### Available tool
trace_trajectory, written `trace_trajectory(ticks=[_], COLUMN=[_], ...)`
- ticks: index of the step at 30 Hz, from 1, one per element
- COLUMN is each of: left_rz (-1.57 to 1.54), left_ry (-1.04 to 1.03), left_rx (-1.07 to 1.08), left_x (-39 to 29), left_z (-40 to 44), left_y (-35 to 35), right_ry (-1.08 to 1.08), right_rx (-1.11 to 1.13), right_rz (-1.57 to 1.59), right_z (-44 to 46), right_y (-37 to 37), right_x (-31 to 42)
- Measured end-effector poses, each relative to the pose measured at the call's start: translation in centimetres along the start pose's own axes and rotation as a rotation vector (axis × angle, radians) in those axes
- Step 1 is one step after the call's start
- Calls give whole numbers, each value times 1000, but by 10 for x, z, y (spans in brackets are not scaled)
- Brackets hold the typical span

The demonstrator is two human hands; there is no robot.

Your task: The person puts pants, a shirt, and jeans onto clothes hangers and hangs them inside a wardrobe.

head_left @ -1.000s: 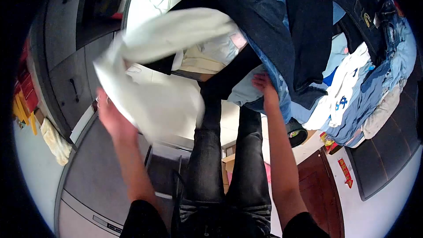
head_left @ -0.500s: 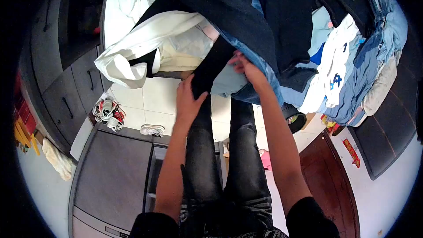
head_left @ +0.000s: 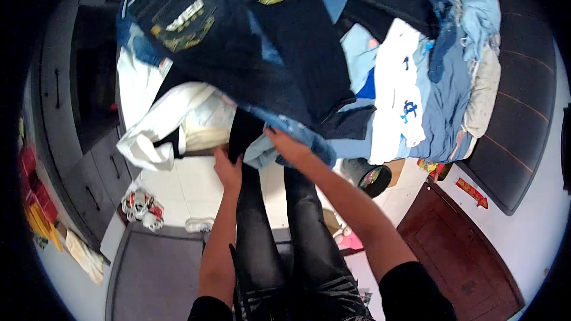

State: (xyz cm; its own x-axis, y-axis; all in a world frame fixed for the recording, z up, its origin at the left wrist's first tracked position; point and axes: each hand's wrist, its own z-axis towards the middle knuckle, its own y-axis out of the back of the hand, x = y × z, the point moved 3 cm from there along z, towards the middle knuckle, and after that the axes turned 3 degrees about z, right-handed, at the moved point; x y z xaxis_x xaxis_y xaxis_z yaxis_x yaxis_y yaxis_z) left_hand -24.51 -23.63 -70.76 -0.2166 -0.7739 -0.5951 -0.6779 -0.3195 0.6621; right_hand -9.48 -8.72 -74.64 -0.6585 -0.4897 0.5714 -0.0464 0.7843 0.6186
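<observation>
A large heap of clothes spreads across the top of the view, with dark garments [head_left: 238, 65] uppermost. My left hand [head_left: 228, 169] is closed on the lower end of a narrow black piece of cloth [head_left: 244, 134]. Just right of it, my right hand [head_left: 286, 147] is closed at the edge of a light blue denim garment [head_left: 309, 142]; its fingertips are partly hidden. A white garment [head_left: 184, 104] curves down at the left, around cream cloth [head_left: 205, 131]. A white garment with blue marks [head_left: 397, 95] lies on the right of the heap.
Grey cabinets [head_left: 89, 160] stand at the left, with shoes [head_left: 143, 210] on the floor beside them. A black round container [head_left: 376, 179] sits below the heap. A brown door [head_left: 461, 249] is at lower right, a dark padded surface [head_left: 517, 95] at far right.
My left hand let go of the white garment and moved right to the black cloth. The white garment dropped at the left. The view has shifted, showing more of the heap's top.
</observation>
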Motion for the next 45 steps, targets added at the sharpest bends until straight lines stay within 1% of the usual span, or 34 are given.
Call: trace_trajectory(ticks=[1,2,3,4,6,8,9,11,12,15,16,17,18,20,21,23,25,27,28,29,30,31,32,33,34,35,36,37,38,39,40,42,44,45], left_rz=[219,440,430,352,270,465,466,273,175,317,317,283,105,11,22,321,265,219,26,18,10,-19,-21,42,99,99,96,19,14,-15,-45,-55,24,53], left_ry=[-6,-8,-30,-105,-205,-472,-492,-237,-107,-142,-154,-133,-138,-149,-152,125,83,-76,43,18,1,15,-19,-14,-26,-18,-14,26,24,40,59,88,44,25], left_rx=[31,53,41,62,69,-29,-46,155,257,259,268,258,235,426,416,978,947,851,809,705,591,503,419,411,404,396,386,409,403,414,427,451,330,334], left_x=[0,1,5,9,-4,-32,-36,-29,-27,-49,-68,-87,-84,-117,-139,-169,-152,-137,-131,-149,-168,-186,-199,-197,-194,-191,-188,-196,-189,-176,-161,-128,-99,-89], left_z=[-2,-5,-5,-5,-10,-21,-24,-26,-27,-26,-28,-32,-33,-42,-38,-33,-36,-45,-55,-60,-69,-75,-80,-79,-72,-67,-59,-55,-52,-51,-51,-56,-64,-68], left_y=[-7,-12,-13,-13,-8,10,13,13,12,16,16,16,6,12,31,51,66,80,88,99,112,123,136,147,156,169,179,191,194,196,195,182,162,150], right_ry=[-55,44,143,175,57,118,126,194,199,-111,-95,-202,-309,-316,-348,-364,-318,-251,-190,-78,-65,-64,-91,-248,-168,-271,-254,-268,-230,-178,-372,-449,-501,-603], right_rx=[-45,-35,-31,-138,-20,-121,-145,-353,-371,-524,-536,-532,-526,-503,-431,-360,-482,-444,-421,-446,-416,-386,-474,-438,-641,-683,-804,-932,-958,-1143,-1032,-1125,-1124,-1205], right_rz=[54,-5,-64,-31,80,74,68,56,54,206,209,217,226,194,246,304,448,407,349,252,239,200,166,265,300,370,343,318,156,109,65,-130,-152,-110], right_z=[1,-8,-18,-29,-48,-68,-78,-97,-103,-116,-117,-119,-121,-124,-124,-119,-119,-124,-128,-130,-133,-138,-140,-145,-146,-152,-161,-168,-174,-185,-201,-230,-261,-276], right_y=[11,30,49,60,85,112,113,118,124,143,140,135,126,109,106,102,103,121,138,149,170,194,223,264,304,348,398,426,460,494,526,571,586,577], right_x=[3,15,27,31,42,62,63,64,63,41,31,19,6,-9,-15,-30,-37,-33,-32,-34,-32,-33,-34,-33,-39,-40,-33,-55,-90,-102,-138,-209,-301,-315])
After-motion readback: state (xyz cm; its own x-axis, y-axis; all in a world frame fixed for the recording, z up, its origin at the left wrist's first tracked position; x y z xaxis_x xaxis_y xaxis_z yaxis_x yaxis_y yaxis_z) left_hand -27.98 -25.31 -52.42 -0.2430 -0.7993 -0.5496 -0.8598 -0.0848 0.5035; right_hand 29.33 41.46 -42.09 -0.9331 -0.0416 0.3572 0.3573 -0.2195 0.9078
